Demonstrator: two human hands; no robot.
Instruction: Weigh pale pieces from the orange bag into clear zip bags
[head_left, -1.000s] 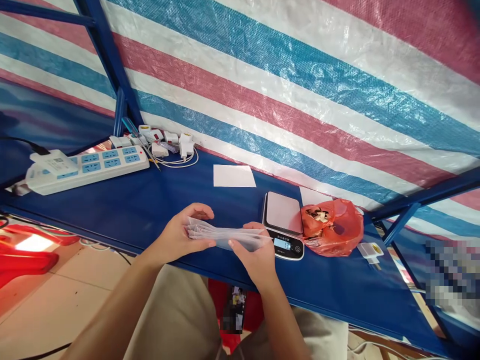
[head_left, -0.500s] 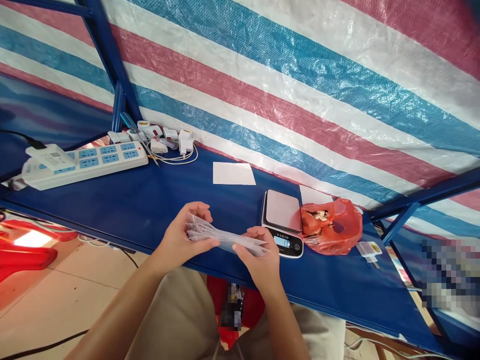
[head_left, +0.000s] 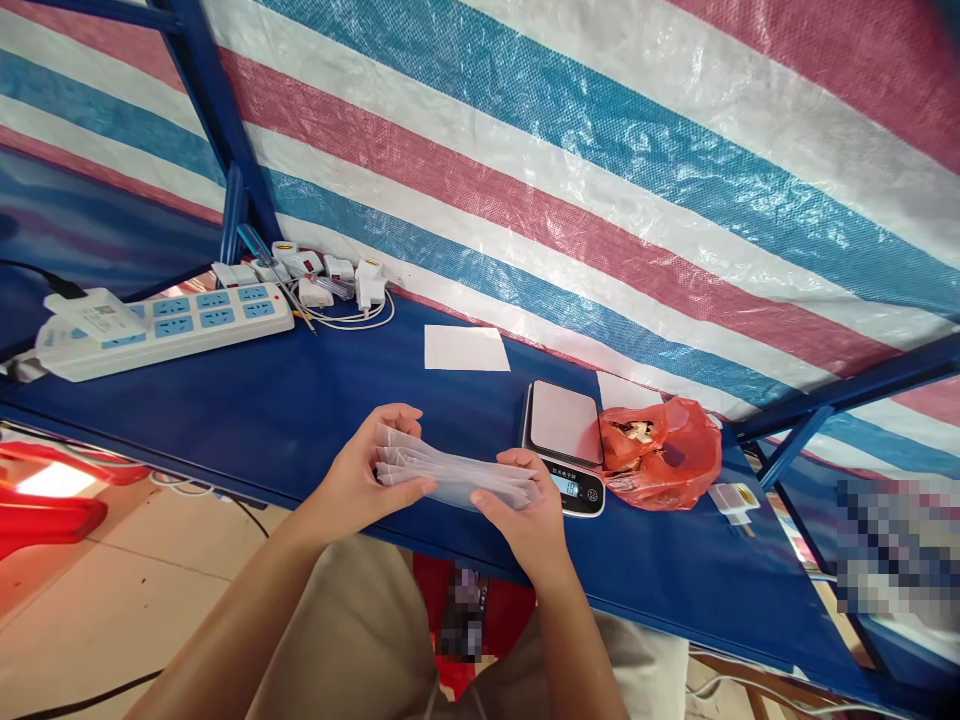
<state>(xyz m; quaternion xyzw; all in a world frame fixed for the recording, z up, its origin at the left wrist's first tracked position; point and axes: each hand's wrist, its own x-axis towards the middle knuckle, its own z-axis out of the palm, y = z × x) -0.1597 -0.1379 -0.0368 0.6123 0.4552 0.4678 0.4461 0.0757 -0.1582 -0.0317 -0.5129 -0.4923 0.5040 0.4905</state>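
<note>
A stack of thin, translucent plastic bags (head_left: 454, 478) is stretched between my hands above the front edge of the blue table (head_left: 337, 385). My left hand (head_left: 367, 475) grips its left end, with the thumb on the near side. The right end is held by my right hand (head_left: 529, 510), thumb in front and fingers behind. Just behind my right hand stands a scale (head_left: 566, 425) with a lit display and a bare weighing plate. A red plastic bag (head_left: 675, 460) with pale pieces showing in its opening touches the scale's right side.
White paper (head_left: 465, 348) lies near the striped sheet. A power strip (head_left: 195, 325), white plugs with cables (head_left: 369, 288) and a screwdriver (head_left: 259, 245) are at the left. A small white item (head_left: 733, 498) lies right of the red bag. A phone (head_left: 465, 610) is below the table edge.
The plastic bags are spread slightly wider between my hands. My right hand has shifted a little to the right. Both hands keep their hold.
</note>
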